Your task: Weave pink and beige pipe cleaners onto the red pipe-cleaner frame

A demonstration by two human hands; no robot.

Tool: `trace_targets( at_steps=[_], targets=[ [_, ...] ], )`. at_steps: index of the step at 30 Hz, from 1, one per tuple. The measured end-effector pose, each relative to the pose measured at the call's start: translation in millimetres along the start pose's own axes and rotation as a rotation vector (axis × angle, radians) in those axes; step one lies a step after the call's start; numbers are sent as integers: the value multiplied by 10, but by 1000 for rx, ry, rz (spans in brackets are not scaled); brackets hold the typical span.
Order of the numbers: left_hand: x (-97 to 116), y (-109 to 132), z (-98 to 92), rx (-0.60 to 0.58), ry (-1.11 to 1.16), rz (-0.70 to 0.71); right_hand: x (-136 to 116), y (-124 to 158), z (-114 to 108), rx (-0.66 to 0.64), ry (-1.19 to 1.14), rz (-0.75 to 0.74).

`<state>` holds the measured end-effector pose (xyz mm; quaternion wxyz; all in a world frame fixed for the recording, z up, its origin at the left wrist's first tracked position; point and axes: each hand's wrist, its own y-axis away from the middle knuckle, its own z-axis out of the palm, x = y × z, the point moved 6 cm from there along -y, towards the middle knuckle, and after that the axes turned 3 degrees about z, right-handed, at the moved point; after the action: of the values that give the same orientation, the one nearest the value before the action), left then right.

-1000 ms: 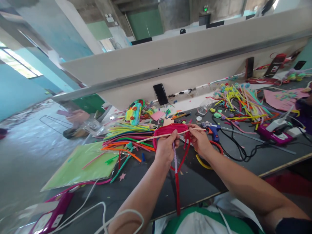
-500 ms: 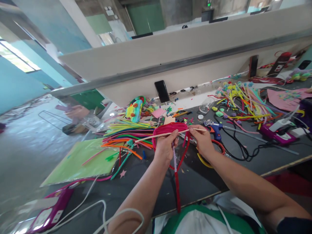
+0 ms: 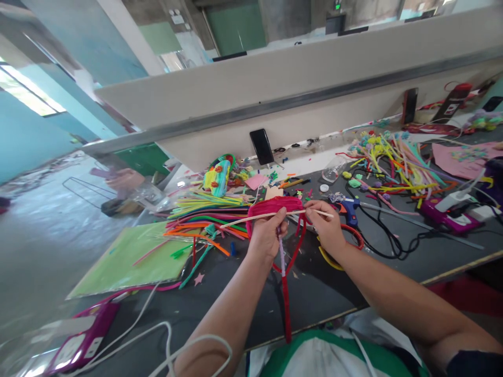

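My left hand (image 3: 267,236) is closed round a pink-and-red pipe-cleaner piece (image 3: 275,206), with the thumb pressing a thin pale stick (image 3: 239,222) across its top. My right hand (image 3: 328,228) pinches the same stick near its other end. The piece sits at the centre of the frame, held just above the table (image 3: 236,298), and its red stem (image 3: 286,309) hangs down toward the lower edge.

As I judge it, the stick is the weak point. It is slim and held by two pinches, so any uneven pull could bow or snap it. Its free end pokes into the pile of loose pipe cleaners (image 3: 208,212) left of centre and could snag there.

If my left grip slackens, the pink windings may slide or spring loose.

The dangling red loop (image 3: 294,250) hangs near the yellow loop (image 3: 328,260) lying under my right wrist, and they could tangle.

The blue glue gun (image 3: 348,207) lies just beside my right hand. I cannot tell whether it is hot, so a careless knuckle there risks a burn.
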<state>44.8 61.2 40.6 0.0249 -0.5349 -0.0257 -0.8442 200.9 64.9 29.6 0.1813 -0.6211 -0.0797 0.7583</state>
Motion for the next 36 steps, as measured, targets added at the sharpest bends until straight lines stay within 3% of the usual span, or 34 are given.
trace_targets(
  at_steps=[15, 26, 32, 36],
  targets=[
    [-18, 17, 14, -24, 12, -27, 225, 0, -9, 46, -86, 178],
    [-30, -3, 2, -31, 4, -42, 226, -7, 5, 38, -189, 242],
    [-17, 11, 16, -52, -1, -53, 220, -10, 40, 57, -362, 368],
    [-7, 16, 24, -67, 3, -79, 232, -3, 80, -16, -428, 479]
  ],
)
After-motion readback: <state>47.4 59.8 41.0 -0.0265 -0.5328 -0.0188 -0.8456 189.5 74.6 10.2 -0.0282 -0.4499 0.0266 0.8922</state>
